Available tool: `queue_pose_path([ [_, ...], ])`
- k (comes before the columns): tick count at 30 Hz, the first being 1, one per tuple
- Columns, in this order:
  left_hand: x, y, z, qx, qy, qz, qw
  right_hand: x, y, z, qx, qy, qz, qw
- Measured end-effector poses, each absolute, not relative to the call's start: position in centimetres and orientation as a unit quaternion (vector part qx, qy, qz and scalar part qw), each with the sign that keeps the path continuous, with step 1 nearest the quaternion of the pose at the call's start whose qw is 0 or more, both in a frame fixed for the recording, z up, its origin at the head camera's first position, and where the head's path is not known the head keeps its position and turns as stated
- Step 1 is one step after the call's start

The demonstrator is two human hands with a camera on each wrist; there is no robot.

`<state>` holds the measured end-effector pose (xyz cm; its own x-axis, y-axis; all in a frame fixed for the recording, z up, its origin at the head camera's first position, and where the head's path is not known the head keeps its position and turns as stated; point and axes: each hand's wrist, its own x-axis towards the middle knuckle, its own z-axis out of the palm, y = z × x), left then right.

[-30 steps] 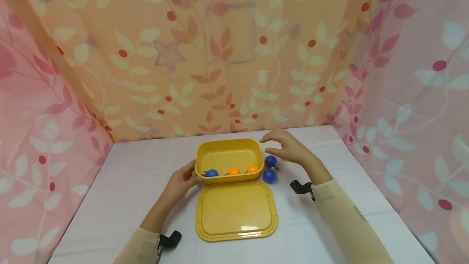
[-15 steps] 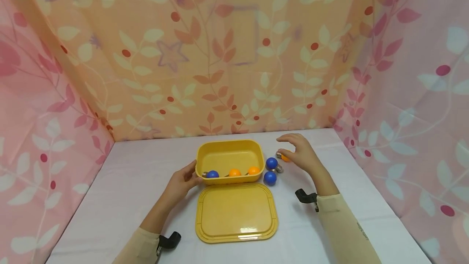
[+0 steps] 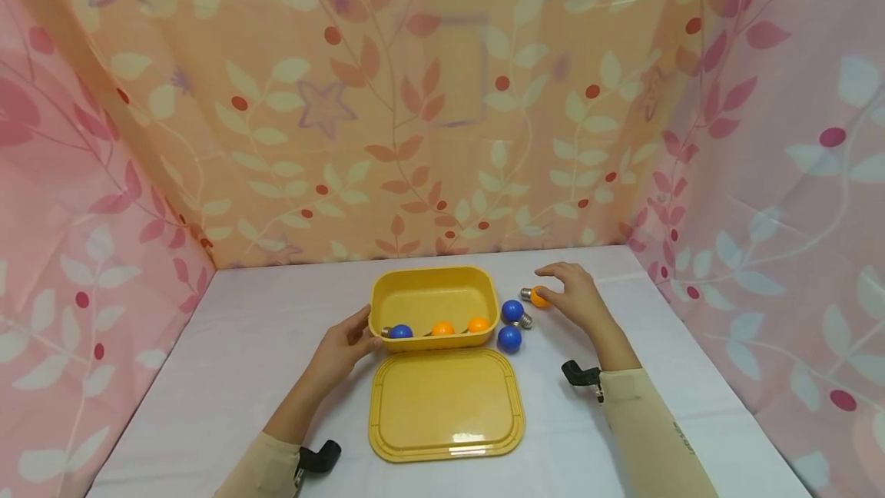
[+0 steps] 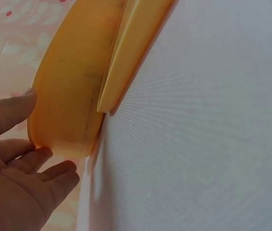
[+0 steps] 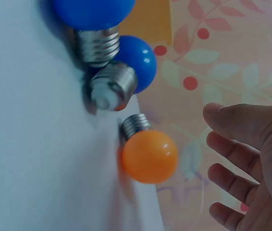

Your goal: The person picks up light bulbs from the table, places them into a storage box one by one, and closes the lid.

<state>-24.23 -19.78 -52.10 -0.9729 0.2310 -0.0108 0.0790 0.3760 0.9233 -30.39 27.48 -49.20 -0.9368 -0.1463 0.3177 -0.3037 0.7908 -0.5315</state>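
My left hand (image 3: 339, 344) rests at the left end of a yellow plastic box (image 3: 434, 273), thumb and fingertips touching its outer wall near the corner, fingers loosely spread in the left wrist view. Inside the box lie a blue light bulb (image 3: 400, 331) and two orange bulbs (image 3: 442, 328), their bases mostly hidden. My right hand (image 3: 577, 300) hovers with fingers apart beside an orange bulb (image 5: 150, 156) on the table; the right wrist view shows a gap between them. Two blue bulbs (image 3: 512, 310) lie by the box's right side, their metal bases close together.
A flat yellow lid (image 3: 445, 404) lies on the white tabletop (image 3: 594, 444) in front of the box. Floral curtains (image 3: 387, 98) enclose the back and both sides. A black wrist camera (image 3: 582, 375) sits at each cuff.
My right hand has moved right from above the box's right edge and the blue bulbs, drawing back beside the orange bulb, which now shows more fully. The left hand stays at the box.
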Motion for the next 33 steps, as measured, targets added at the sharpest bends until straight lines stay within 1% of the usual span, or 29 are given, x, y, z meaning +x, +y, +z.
queue_pose_path([
  [10, -24.5, -19.8, -51.8, 0.096, 0.825, 0.553, 0.065, -31.1, 28.5, -50.8, 0.089, -0.942, 0.310, 0.088],
  [18, -24.2, -19.7, -52.0, 0.086, 0.829, 0.549, 0.068, -31.0, 28.5, -52.3, 0.035, -0.945, 0.323, 0.037],
  [25, -23.5, -19.8, -52.6, 0.088, 0.821, 0.559, 0.069, -30.5, 28.3, -53.1, 0.027, -0.945, 0.324, 0.038],
  [29, -23.7, -19.8, -52.7, 0.092, 0.824, 0.555, 0.071, -30.7, 28.4, -53.3, 0.021, -0.944, 0.326, 0.040],
  [33, -24.2, -19.7, -52.6, 0.101, 0.826, 0.552, 0.063, -31.0, 28.5, -53.5, 0.012, -0.939, 0.340, 0.038],
])
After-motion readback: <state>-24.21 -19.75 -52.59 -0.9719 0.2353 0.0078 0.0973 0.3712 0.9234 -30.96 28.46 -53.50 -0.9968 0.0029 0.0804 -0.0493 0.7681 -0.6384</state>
